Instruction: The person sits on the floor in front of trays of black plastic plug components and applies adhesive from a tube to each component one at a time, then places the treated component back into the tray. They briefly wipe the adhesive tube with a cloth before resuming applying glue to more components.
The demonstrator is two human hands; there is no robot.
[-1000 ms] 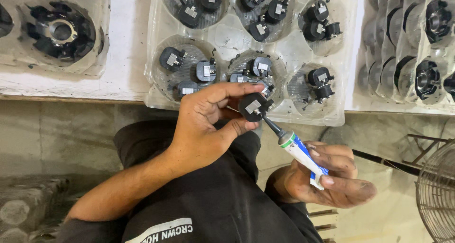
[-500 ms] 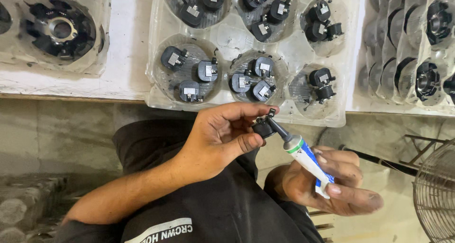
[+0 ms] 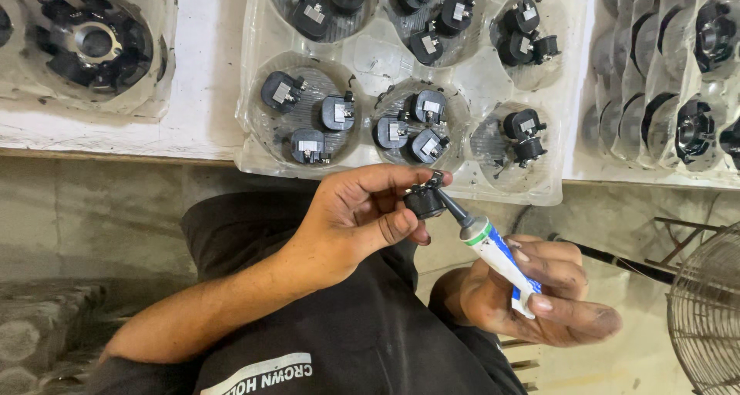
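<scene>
The left hand [image 3: 351,221] pinches a small black plastic part [image 3: 424,202] between thumb and forefinger, held up in the air just below the table edge. It looks light and rigid, with a little metal clip on top, so the grip sits on its round body and stays clear of the clip. The right hand [image 3: 539,295] curls around a white and blue tube [image 3: 501,260], fingers wrapped on its soft lower half; the dark nozzle [image 3: 455,210] touches the part. That tube looks squashy, so a gentle squeeze should do. Beyond the hands, a clear moulded tray [image 3: 370,60] holds more black parts in round pockets on a white table [image 3: 208,94]. A wire fan guard [image 3: 705,310] stands at right.
</scene>
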